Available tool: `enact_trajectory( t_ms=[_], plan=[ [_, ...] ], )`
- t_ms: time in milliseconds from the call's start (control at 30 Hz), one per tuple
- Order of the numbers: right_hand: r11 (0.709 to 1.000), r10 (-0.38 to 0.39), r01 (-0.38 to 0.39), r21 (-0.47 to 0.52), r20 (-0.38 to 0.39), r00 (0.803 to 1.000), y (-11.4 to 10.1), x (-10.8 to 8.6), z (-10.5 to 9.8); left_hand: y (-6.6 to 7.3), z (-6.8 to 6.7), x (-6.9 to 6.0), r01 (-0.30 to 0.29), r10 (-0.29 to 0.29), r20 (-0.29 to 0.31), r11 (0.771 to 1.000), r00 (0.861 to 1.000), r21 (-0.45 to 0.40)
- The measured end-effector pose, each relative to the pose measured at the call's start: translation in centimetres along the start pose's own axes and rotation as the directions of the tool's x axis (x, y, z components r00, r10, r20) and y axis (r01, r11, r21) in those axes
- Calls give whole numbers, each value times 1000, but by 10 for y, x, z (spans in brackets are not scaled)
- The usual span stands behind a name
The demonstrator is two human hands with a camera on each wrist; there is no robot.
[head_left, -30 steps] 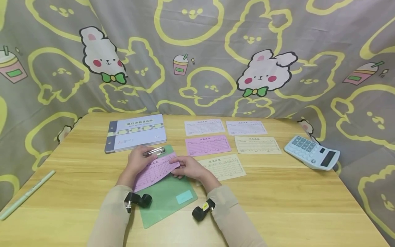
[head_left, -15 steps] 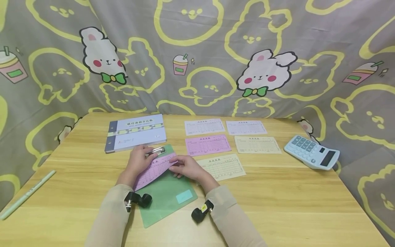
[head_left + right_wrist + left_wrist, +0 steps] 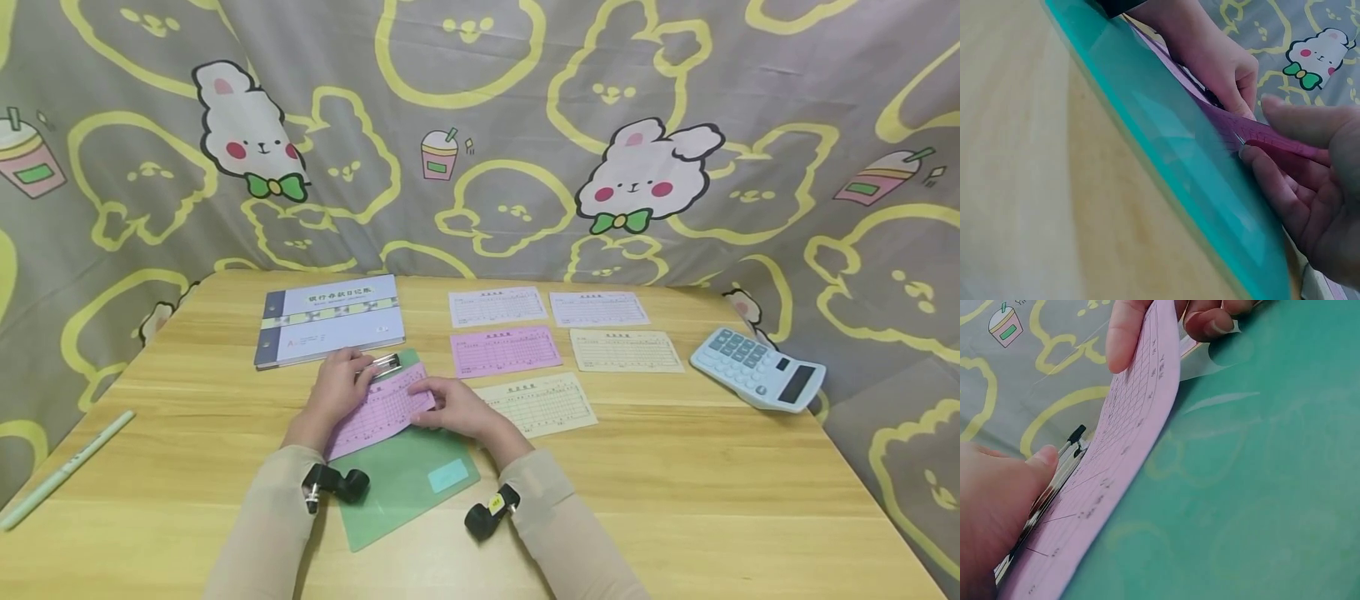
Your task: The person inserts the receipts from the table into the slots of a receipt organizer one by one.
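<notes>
A green translucent clipboard (image 3: 405, 492) lies at a slant on the table, with a metal clip (image 3: 388, 364) at its far end. At that clip, my left hand (image 3: 337, 390) grips with its thumb (image 3: 1041, 472) on the metal. A pink printed slip (image 3: 378, 417) lies over the board's upper part, its far edge at the clip. My right hand (image 3: 456, 408) pinches the slip's right end, thumb above and fingers underneath. Seen from the left wrist, the slip (image 3: 1110, 475) curves up off the board toward the right hand. The left fingertips are hidden from the head view.
Behind the clipboard lies a blue-grey account book (image 3: 330, 321). To the right are several printed slips, including another pink slip (image 3: 506, 352) and a cream slip (image 3: 543, 404) partly behind the right wrist. A light blue calculator (image 3: 757, 368) sits far right, a pale green pen (image 3: 67, 471) far left.
The pink slip's right part bent upward half a second ago and now lies flatter, its face showing more. My right fingers have shifted slightly on it; the left hand stays at the clip.
</notes>
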State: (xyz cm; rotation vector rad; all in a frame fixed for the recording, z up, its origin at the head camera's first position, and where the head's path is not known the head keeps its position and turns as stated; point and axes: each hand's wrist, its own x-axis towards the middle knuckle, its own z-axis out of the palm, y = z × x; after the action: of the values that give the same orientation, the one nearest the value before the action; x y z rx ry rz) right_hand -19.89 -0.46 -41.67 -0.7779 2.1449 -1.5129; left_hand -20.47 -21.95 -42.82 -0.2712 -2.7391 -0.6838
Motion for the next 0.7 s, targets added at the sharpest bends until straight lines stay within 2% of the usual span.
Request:
enact_trajectory(
  t_ms=[100,367,533,700],
  plan=[
    [1000,2,-2,1,14,1000,-3,-1,-1,-1,0,2,1,-1,-11,999,1000,-32],
    [992,10,-11,125,11,1000,-24,-10,-3,-2,-4,6,-1,0,-6,995,1000,-99],
    [987,25,-15,162,-62,998,-13,-3,3,-4,-5,7,-18,16,-10,992,1000,-124],
    [990,39,-17,143,-155,987,-2,6,10,-5,-7,7,-44,41,-21,991,999,-124]
  ],
)
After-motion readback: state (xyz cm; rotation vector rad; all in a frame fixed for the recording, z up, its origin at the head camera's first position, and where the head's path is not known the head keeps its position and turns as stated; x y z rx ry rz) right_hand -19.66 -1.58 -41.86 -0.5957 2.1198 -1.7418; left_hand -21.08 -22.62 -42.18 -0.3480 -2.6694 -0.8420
